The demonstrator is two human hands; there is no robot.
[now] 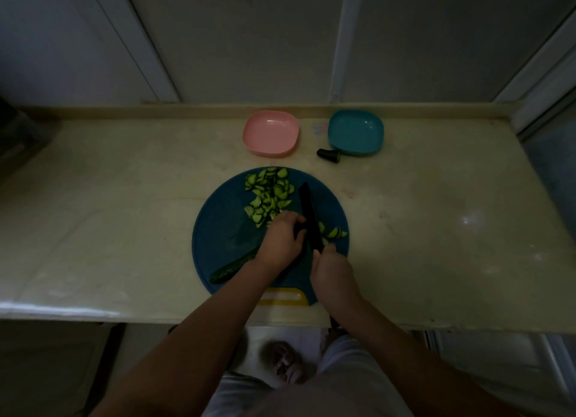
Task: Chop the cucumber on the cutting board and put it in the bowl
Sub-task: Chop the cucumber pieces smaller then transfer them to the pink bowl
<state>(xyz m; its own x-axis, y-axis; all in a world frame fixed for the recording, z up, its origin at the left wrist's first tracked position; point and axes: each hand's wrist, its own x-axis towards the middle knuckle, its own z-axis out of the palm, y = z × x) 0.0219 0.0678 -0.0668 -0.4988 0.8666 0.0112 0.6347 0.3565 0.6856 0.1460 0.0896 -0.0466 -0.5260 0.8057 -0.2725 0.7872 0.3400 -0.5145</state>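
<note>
Left hand (279, 240) sits at the centre of the round blue cutting board (218, 223), fingers (291, 219) curled down and pinning a dark cucumber piece (298, 228). Only its tip shows at the fingertips, so its full length cannot be read. Right hand (330, 268) is at 5 o'clock on the board, fingers wrapped round the handle of a black knife (310, 214). The blade runs toward 12 o'clock, just right of the left fingertips and close to touching them. Key relation: the cut line lies directly to the 3 o'clock side of the left fingers, so each stroke lands beside the knuckles; judged risk is the narrow gap. A long uncut cucumber half (229, 268) lies at 8 o'clock, its axis running from 8 o'clock toward the centre, partly under the left forearm; the left hand is the nearer one. Cut slices (268, 195) are heaped at 12 o'clock on the board, with a few more at 3 o'clock, right of the blade. Pink bowl (271, 133) and teal bowl (355, 131) stand on the surface (124, 198) beyond the board at 12 and 1 o'clock; both hold nothing. A dark cucumber stub (328, 154) lies just beside the teal bowl. Judged stage: chopping about half done, no transfer begun.
</note>
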